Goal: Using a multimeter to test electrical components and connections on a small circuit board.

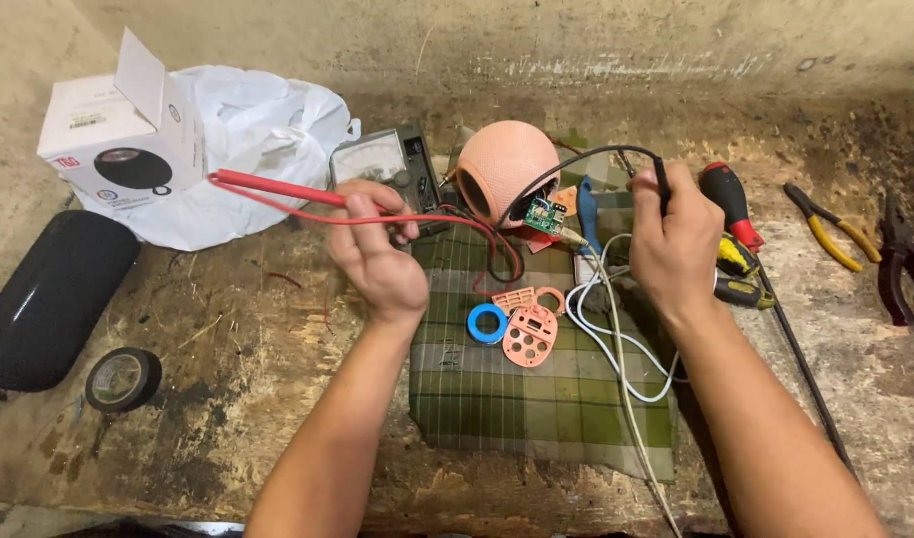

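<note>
1. Above the bench [228,339], left hand [377,254] grips the red probe [277,187].
2. Right hand [676,239] grips the black probe [662,184], near the pink speaker shell [502,164] on the green cloth [536,389].

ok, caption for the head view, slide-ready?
Left hand holds red probe, right hand black probe, beside opened pink speaker and analog multimeter.

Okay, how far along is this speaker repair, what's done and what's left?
Done: the round pink speaker is opened, its green circuit board exposed, and a pink perforated cover lies off on the green cloth. In hand: left hand holds the red probe, right hand the black probe. Left: neither probe touches the board yet.
</note>
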